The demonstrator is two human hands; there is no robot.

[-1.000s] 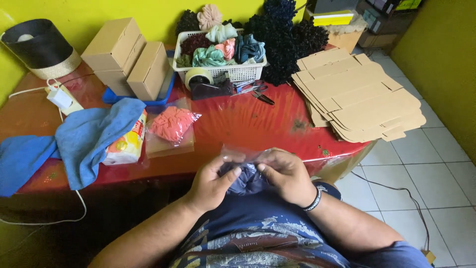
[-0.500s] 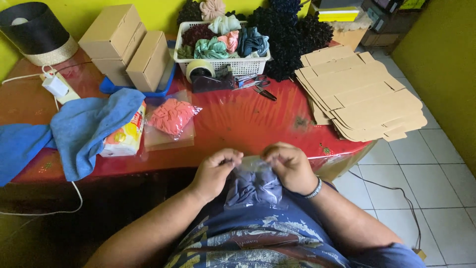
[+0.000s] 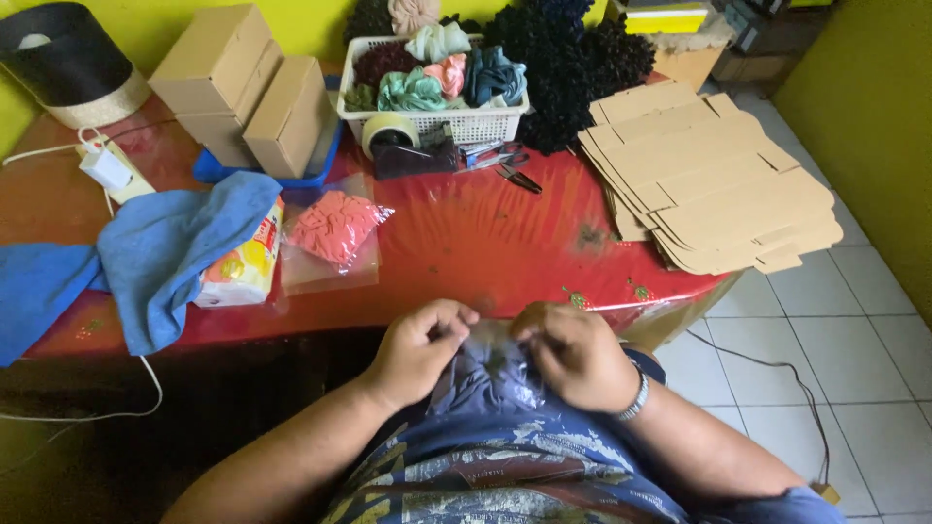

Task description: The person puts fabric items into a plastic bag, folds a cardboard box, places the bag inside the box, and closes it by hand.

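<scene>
Both hands, left hand (image 3: 419,349) and right hand (image 3: 573,354), pinch the mouth of a clear bag (image 3: 490,374) holding dark blue fabric, near the table's (image 3: 485,243) near edge. Far off, a white basket (image 3: 466,121) holds colourful scrunchies; a second clear packet (image 3: 335,233) holds a pink one.

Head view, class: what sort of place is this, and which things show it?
Probably a small home packing workspace: a stack of flat cardboard boxes, a white basket of fabric scrunchies, and a tape roll on a red table.
</scene>
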